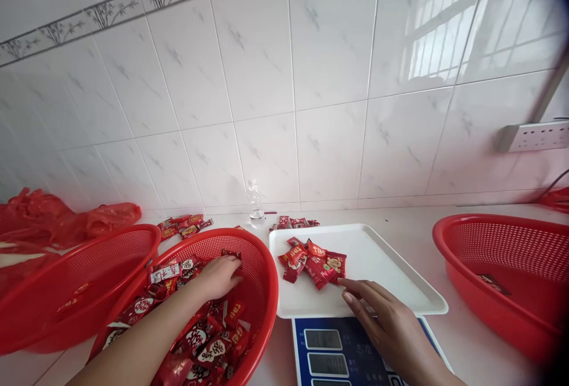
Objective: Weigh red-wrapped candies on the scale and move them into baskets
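My left hand (221, 277) is inside a red mesh basket (269, 255) heaped with red snack packets (216, 349). Its fingers bend downward, the thumb apart from them, and a small dark red packet (231, 253) lies by the fingertips against the basket wall. Nothing shows in its grasp, though the underside is hidden. My right hand (391, 321) hovers over the front edge of a white tray (382, 261), fingers stretched out. Its fingertips are beside a small pile of red packets (317, 264) on the tray. Under the tray stands a blue digital scale (351, 341), partly covered by my right hand.
Another red basket (146, 235) with a few packets stands at left, near red plastic bags (66, 217). On the right, a red basket (462, 220) holds one dark packet (494, 283). Loose packets (184, 226) and a clear bottle (255, 205) are by the tiled wall.
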Tool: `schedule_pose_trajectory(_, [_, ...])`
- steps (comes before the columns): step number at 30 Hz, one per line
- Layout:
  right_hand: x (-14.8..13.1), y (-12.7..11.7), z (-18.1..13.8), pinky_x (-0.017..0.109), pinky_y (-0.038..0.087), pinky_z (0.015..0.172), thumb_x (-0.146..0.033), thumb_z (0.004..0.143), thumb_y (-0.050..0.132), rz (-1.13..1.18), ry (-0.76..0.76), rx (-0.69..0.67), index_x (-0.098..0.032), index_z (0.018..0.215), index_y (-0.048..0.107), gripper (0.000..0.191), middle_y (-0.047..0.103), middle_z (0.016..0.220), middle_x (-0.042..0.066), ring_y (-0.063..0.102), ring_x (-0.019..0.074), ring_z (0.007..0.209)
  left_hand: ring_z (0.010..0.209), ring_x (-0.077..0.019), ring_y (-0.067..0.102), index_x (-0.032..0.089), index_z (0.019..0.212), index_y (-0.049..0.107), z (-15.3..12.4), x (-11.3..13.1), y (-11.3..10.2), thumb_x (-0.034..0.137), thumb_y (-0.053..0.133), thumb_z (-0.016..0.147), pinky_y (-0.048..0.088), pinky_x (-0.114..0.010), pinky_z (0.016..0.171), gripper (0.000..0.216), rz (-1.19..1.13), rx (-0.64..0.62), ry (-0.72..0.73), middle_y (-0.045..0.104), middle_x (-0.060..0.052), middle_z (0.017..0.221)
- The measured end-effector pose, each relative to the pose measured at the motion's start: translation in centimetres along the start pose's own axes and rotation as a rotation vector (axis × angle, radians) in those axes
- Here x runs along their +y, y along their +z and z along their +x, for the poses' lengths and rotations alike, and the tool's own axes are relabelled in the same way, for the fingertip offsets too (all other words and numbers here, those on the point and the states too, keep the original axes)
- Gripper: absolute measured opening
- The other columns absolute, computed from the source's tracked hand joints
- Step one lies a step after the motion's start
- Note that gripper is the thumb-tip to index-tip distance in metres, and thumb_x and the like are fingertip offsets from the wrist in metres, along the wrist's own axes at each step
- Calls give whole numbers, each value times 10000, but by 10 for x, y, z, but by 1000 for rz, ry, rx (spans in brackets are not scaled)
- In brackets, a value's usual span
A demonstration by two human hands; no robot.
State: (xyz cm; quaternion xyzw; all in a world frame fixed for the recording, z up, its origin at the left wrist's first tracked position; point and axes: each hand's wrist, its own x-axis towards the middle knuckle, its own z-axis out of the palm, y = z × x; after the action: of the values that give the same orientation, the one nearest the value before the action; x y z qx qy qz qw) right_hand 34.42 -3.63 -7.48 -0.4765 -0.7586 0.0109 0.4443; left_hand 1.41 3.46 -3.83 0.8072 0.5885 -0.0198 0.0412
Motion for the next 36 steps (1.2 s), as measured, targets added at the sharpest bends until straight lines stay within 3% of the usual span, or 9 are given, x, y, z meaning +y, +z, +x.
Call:
schedule_pose_trajectory(4, [0,1,-1,263,538,626,-345,913,447,-14,-65,34,-248,1035,648,254,705,857,34,667,161,752,758,-191,598,209,810,588,1,28,-25,272,423,872,434,-286,663,187,-140,184,16,646,-24,823])
schedule_pose_trajectory(8, [-3,-4,-2,240,526,602,-321,913,458,67,-80,60,-234,1012,647,231,696,800,26,658,144,696,815,-176,602,208,845,597,5,62,-41,268,442,868,449,-277,720,168,-310,269,116,655,-18,885])
schedule_pose_trajectory(12, [-4,-12,-7,205,513,567,-322,912,457,175,-37,129,-228,919,661,226,684,727,17,651,130,647,1075,-219,554,225,1086,590,14,92,-42,279,513,839,428,-335,915,265,-320,217,208,622,-50,1145])
schedule_pose_trajectory(17, [-4,-19,-10,190,497,537,-312,901,473,215,22,204,-222,880,659,207,661,679,6,635,120,609,1128,-260,524,222,1199,533,25,117,-37,302,552,830,429,-394,937,378,-213,129,288,592,-80,1200])
schedule_pose_trajectory(30, [-7,-19,-11,205,494,548,-299,903,472,255,-4,155,-215,903,660,206,651,671,10,622,125,602,1099,-230,539,237,1152,566,16,138,-33,152,656,755,437,-378,949,415,-295,109,366,614,-39,1162])
schedule_pose_trajectory(36, [-7,-18,-11,190,508,577,-302,902,479,242,4,192,-220,997,627,194,666,702,-2,641,113,625,1283,-250,382,250,1282,475,15,137,-28,331,678,768,325,-424,1069,558,-336,76,393,456,-78,1366])
